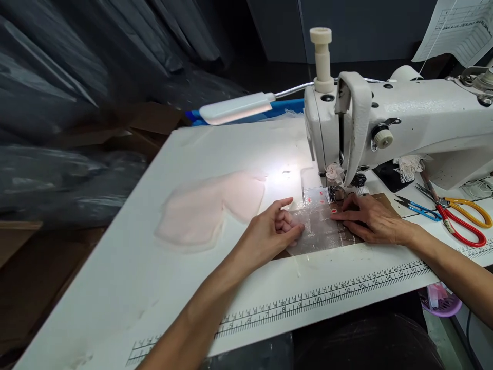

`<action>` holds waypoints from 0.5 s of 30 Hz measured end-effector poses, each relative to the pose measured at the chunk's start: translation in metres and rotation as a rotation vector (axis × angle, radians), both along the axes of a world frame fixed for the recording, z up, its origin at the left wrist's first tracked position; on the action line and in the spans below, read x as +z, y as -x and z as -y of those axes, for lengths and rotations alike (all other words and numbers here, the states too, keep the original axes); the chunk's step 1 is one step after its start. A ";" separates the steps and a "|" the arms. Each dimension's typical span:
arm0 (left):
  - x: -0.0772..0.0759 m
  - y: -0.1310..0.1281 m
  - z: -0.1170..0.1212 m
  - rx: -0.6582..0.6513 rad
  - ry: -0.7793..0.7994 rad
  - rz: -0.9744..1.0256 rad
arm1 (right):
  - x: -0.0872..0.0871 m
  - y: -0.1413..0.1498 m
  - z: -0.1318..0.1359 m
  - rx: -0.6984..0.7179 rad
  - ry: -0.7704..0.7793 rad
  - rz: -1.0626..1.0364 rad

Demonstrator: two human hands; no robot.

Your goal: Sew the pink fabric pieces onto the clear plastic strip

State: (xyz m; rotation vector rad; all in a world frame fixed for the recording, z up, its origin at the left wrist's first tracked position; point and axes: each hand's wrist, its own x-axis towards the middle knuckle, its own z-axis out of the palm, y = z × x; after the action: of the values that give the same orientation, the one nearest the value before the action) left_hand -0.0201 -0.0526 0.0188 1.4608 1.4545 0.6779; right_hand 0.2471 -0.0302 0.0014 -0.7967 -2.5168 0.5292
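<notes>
Material (316, 237): thin and translucent, flat on the table (127, 267) between the two hands, in front of the needle area.
Left hand (278, 224): index finger stretched out, other fingers curled in, thumb at the material's left edge; I cannot tell whether it is pinched.
Right hand (360, 218): lowered close beside the presser foot, fingers bent, fingertips on the material's right side; a firm hold cannot be told.
Brown strip (385, 203): under the right hand, its far corner showing beyond the knuckles.
Red marks (333, 210): small, on the taped patch just ahead of the fingers.
Sewing machine (416, 110): white, over the right half, with a pale rosette (334, 172) by its needle end.
Pink piece (204, 213): pale, spread on the table, left of the left hand.
Lamp (236, 109): white, above the table's far edge.
Cutting tools: blue snips (420, 208) beside red-and-orange-handled scissors (464, 213), right of the right hand.
Ruler (308, 300): runs along the near edge.
</notes>
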 end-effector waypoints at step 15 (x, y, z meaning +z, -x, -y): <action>0.002 -0.003 -0.003 0.042 0.087 0.075 | 0.010 -0.002 0.010 0.069 0.010 0.048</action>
State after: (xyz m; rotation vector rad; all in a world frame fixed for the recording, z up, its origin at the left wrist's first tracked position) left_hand -0.0170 -0.0498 0.0211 1.3280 1.4422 0.6797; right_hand 0.2495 -0.0400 0.0118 -0.7364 -2.5958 0.5518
